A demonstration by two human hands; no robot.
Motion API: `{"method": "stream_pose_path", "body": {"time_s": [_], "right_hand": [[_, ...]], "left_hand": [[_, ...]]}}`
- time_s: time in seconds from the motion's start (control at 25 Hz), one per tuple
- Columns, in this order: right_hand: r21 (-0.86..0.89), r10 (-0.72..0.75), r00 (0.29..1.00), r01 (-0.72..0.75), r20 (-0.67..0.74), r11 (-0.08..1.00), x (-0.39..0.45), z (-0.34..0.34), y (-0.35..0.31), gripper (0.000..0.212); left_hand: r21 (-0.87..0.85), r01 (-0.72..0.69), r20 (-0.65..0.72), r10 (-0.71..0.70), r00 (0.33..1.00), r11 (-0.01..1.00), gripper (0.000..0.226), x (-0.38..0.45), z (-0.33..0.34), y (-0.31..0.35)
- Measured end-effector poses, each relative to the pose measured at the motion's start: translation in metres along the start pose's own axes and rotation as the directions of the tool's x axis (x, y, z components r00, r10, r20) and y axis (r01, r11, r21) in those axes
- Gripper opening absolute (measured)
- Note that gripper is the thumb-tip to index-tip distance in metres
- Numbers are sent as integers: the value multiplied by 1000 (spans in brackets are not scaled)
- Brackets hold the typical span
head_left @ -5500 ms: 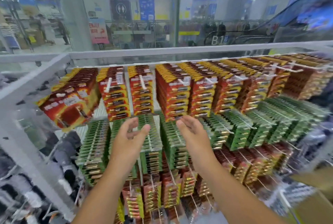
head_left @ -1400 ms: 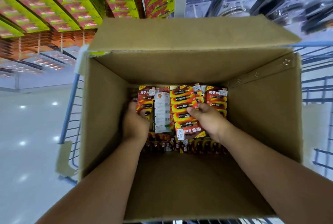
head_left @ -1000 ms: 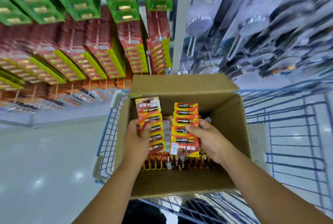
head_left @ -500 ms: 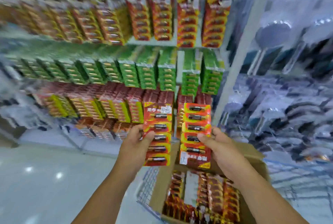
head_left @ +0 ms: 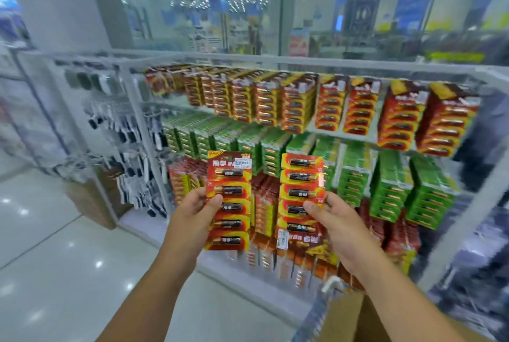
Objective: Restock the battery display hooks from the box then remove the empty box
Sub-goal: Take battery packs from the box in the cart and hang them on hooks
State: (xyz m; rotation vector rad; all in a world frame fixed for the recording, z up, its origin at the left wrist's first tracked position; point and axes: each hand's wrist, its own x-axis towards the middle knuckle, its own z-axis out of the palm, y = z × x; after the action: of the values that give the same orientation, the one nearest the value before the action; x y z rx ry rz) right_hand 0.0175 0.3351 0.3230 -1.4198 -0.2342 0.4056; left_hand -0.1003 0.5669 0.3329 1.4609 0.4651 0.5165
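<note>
The left hand pinches a red battery card at its left edge, thumb on the front, the card standing upright above the fingers. The right hand pinches a second battery card at its right edge in the same way. Behind both cards stands the display rack with red and green battery packs on hooks. Below the right wrist is the cardboard box. The floor is glossy white. A price sticker is too blurred to read.
</note>
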Motion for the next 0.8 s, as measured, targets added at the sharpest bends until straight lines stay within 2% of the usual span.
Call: {"method": "stream_pose_path", "body": {"time_s": [0.2, 0.4, 0.52, 0.6, 0.64, 0.68, 0.76, 0.8], "right_hand": [[14, -74, 997, 74, -16, 997, 67, 112, -11, 33], [3, -118, 992, 118, -42, 993, 137, 217, -17, 48], [-30, -149, 987, 148, -60, 989, 178, 259, -18, 85], [-23, -161, 983, 160, -82, 987, 204, 276, -18, 96], [-15, -154, 984, 153, -91, 988, 219, 284, -19, 95], [-6, -156, 983, 156, -100, 988, 236, 291, -22, 84], [6, -193, 973, 196, -128, 981, 268, 301, -28, 36], [3, -201, 970, 204, -134, 979, 285, 304, -30, 21]], "left_hand": [[-32, -53, -14, 53, 998, 998, 12, 87, -92, 26], [11, -61, 48, 61, 997, 998, 14, 191, -169, 52], [3, -61, 86, 61, 994, 998, 14, 253, -196, 62], [-4, -63, 85, 63, 994, 998, 14, 293, -205, 65], [-8, -68, 81, 68, 994, 998, 14, 313, -208, 66], [-8, -76, 78, 77, 994, 997, 14, 332, -210, 66], [-5, -98, 74, 98, 992, 995, 14, 366, -211, 65], [-8, -100, 65, 100, 993, 995, 15, 382, -210, 64]]}}
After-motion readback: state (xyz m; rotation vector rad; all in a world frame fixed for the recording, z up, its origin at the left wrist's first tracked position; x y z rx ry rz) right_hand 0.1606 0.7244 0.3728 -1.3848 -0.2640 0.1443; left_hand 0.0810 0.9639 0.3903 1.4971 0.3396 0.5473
